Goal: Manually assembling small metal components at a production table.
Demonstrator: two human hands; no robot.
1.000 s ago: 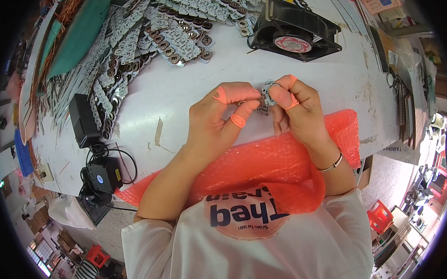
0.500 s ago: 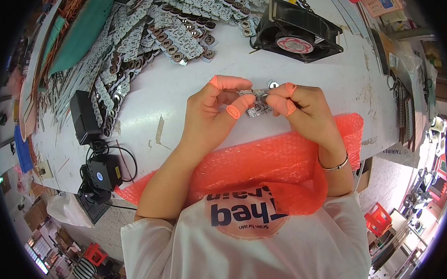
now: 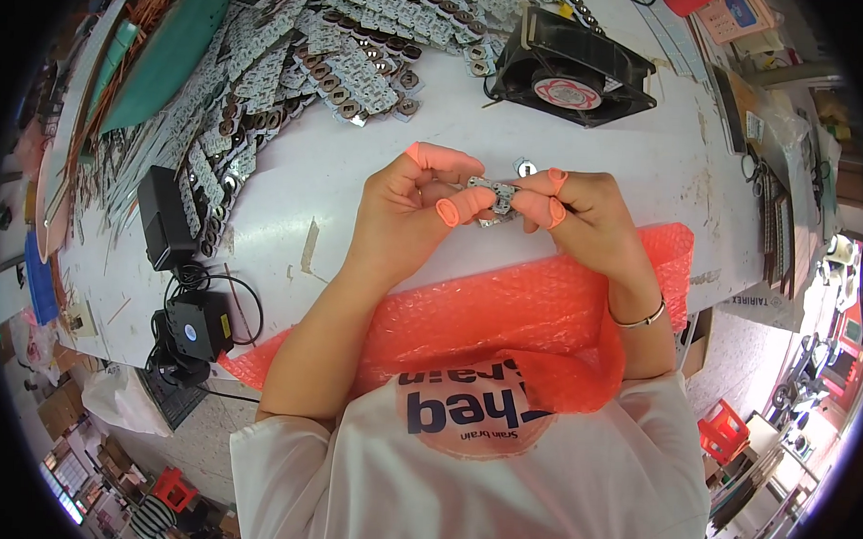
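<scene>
My left hand (image 3: 403, 200) and my right hand (image 3: 586, 210) meet over the table, each with orange finger cots on thumb and forefinger. Between their fingertips is a small pale circuit board (image 3: 502, 195), pinched from both sides. Part of the board is covered by the fingers. Just beyond the right fingertips, a small board piece with a round metal part (image 3: 524, 167) lies on the table. Another board edge shows below the held one, and I cannot tell whether it is separate.
Strips of circuit boards with round metal parts (image 3: 348, 72) are heaped at the far left, by a green container (image 3: 178, 56). A black fan (image 3: 571, 75) stands at the far right. Black adapters with cables (image 3: 201, 323) sit left. Red bubble wrap (image 3: 468, 314) lies along the near edge.
The board between my fingers has tilted, and more of its face shows now. Both hands remain nearly in place, with fingers still pinching.
</scene>
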